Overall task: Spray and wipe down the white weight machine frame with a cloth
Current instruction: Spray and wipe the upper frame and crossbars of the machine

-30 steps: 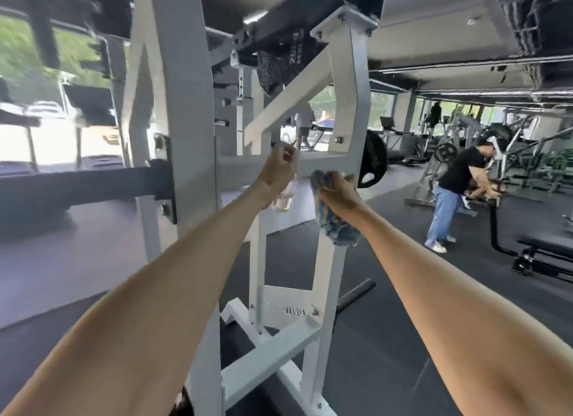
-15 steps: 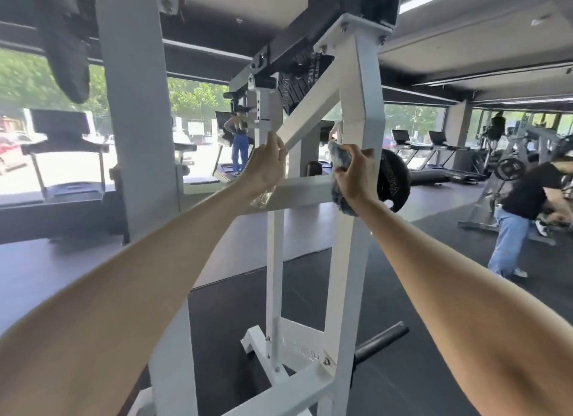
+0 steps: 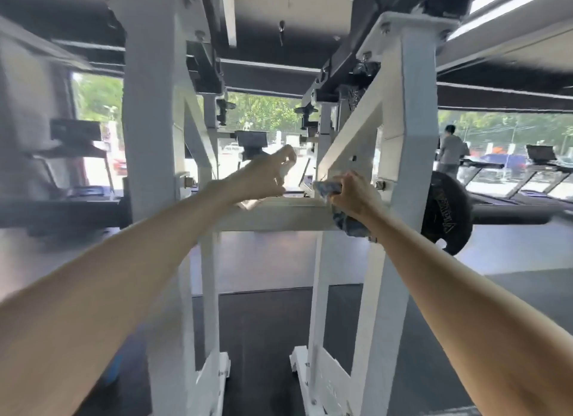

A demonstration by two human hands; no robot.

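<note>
Since 0.5 s ago, the cloth (image 3: 348, 221), clenched in the right hand (image 3: 352, 195), is brought down onto the right end of the white frame's crossbar (image 3: 279, 218), while a blurred spray bottle (image 3: 251, 203) is kept gripped by the left hand (image 3: 263, 179) just above it, so wiping is judged under way.

Backlit by windows (image 3: 260, 114), motion blur, wide-angle warp.

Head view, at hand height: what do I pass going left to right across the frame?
In order: left white upright → left hand holding the spray bottle → right hand gripping the cloth on the crossbar → right white upright → black weight plate → treadmills.
</note>
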